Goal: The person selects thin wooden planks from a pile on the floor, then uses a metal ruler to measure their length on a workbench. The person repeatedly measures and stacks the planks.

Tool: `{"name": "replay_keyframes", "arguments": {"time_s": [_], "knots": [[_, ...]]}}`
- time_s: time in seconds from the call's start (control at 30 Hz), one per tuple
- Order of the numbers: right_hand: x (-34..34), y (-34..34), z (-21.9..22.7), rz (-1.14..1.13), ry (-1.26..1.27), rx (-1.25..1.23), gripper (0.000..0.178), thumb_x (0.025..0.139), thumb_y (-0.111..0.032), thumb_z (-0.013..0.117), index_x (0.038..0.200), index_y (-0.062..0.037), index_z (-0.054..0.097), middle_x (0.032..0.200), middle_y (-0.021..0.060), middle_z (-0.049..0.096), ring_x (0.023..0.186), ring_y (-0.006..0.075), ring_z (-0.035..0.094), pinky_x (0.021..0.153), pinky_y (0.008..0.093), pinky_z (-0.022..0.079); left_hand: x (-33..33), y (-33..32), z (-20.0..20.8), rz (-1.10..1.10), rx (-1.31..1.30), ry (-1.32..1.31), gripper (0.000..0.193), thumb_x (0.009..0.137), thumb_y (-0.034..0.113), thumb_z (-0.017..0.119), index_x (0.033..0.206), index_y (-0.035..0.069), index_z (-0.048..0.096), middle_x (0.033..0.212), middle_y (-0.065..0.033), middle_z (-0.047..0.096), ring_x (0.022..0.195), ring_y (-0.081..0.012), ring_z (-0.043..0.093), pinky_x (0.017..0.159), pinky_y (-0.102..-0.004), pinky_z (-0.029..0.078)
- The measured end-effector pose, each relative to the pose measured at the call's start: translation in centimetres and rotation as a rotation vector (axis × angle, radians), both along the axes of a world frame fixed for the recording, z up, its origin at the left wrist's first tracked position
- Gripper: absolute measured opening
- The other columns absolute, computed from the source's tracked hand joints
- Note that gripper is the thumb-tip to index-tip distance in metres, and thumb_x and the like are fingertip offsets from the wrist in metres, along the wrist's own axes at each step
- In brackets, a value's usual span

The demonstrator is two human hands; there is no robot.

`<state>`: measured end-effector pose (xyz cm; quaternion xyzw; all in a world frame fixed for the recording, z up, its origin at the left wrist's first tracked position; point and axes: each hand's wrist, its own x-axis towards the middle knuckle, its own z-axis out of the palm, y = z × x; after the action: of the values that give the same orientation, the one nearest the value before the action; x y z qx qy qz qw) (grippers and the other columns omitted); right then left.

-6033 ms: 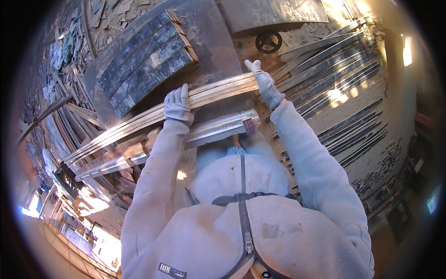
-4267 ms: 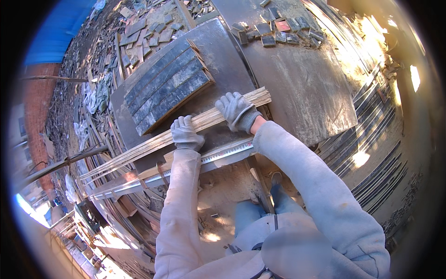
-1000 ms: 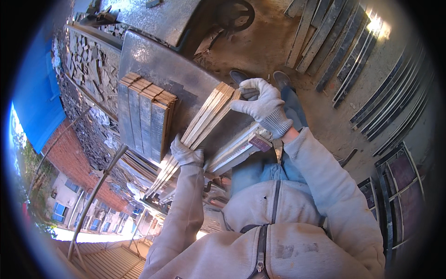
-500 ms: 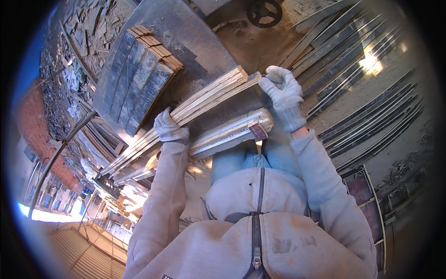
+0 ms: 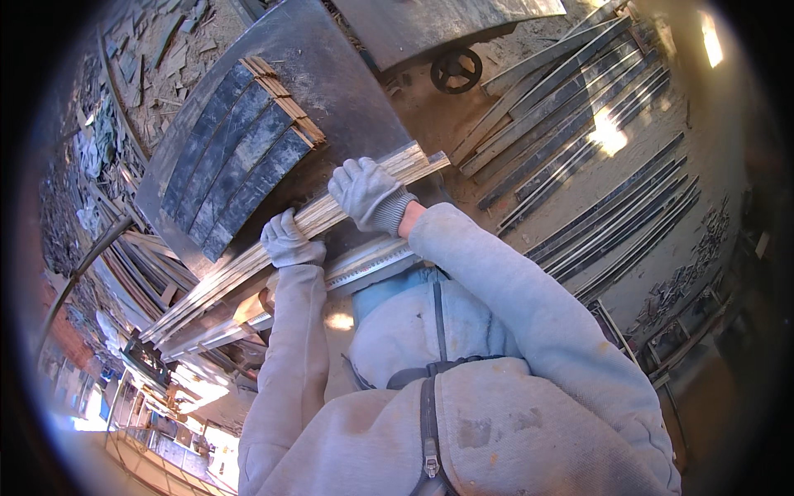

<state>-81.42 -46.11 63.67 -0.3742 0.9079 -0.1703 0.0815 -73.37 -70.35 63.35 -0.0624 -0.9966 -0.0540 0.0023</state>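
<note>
A bundle of long plywood strips (image 5: 320,217) lies slantwise in front of me, its layered edges facing up. My left hand (image 5: 289,240), in a pale work glove, is closed around the bundle's near side. A little farther right along it, my right hand (image 5: 368,195), gloved the same way, has its fingers curled over the top of the strips. The right ends (image 5: 430,161) stick out past it unevenly. Close to my waist, a rail with a measuring scale (image 5: 372,263) runs roughly parallel to the bundle, partly hidden by my right arm.
Dark-faced boards (image 5: 236,157) lie side by side on a metal table (image 5: 356,107) beyond the bundle. A black handwheel (image 5: 456,69) is at the far right. Long dark strips (image 5: 612,223) lie in rows on the ground to the right. Wood scraps (image 5: 178,58) cover the far left.
My right hand has moved left from beside the strips' right end and now grips the bundle close to my left hand. The left hand keeps its hold.
</note>
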Motion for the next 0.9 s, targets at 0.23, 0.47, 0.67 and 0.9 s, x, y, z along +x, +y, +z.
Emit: {"name": "replay_keyframes", "arguments": {"time_s": [0.23, 0.47, 0.67, 0.9], "knots": [[-0.2, 0.3, 1.5, 0.006, 0.106, 0.106, 0.023, 0.09, -0.026, 0.061, 0.104, -0.008, 0.066, 0.099, 0.0096, 0.062, 0.095, 0.0247, 0.059, 0.081, 0.0385, 0.045, -0.2, 0.8, -0.4, 0.028, -0.06, 0.051, 0.083, 0.056, 0.037, 0.096, 0.127, 0.013, 0.057, 0.113, -0.0102, 0.059, 0.108, -0.0346, 0.059, 0.101, -0.0497, 0.045], [0.8, 1.4, 2.7, -0.027, 0.118, 0.224, 0.029, 0.091, -0.028, 0.065, 0.113, -0.0085, 0.068, 0.11, 0.0112, 0.065, 0.104, 0.026, 0.06, 0.089, 0.0399, 0.047, 0.1, 2.3, 0.3, 0.065, -0.127, 0.047, 0.082, 0.061, 0.044, 0.096, 0.126, 0.011, 0.059, 0.115, -0.0109, 0.06, 0.111, -0.0336, 0.059, 0.103, -0.0491, 0.044], [1.2, 1.2, 3.0, -0.044, 0.213, 0.238, 0.032, 0.088, -0.03, 0.066, 0.113, -0.0086, 0.067, 0.11, 0.0113, 0.065, 0.104, 0.0257, 0.06, 0.091, 0.0395, 0.046, 0.1, 2.6, 0.1, 0.096, -0.142, 0.046, 0.083, 0.063, 0.053, 0.095, 0.124, 0.01, 0.06, 0.114, -0.0107, 0.06, 0.111, -0.0322, 0.059, 0.103, -0.0482, 0.044], [1.9, 0.7, 1.6, -0.086, 0.289, 0.211, 0.034, 0.085, -0.029, 0.068, 0.113, -0.0084, 0.067, 0.113, 0.0124, 0.067, 0.108, 0.0264, 0.063, 0.094, 0.0405, 0.048, 0.2, 2.1, -1.5, 0.047, -0.092, 0.224, 0.076, 0.063, 0.052, 0.095, 0.118, 0.009, 0.062, 0.11, -0.0115, 0.06, 0.107, -0.033, 0.06, 0.099, -0.0487, 0.046]]}}
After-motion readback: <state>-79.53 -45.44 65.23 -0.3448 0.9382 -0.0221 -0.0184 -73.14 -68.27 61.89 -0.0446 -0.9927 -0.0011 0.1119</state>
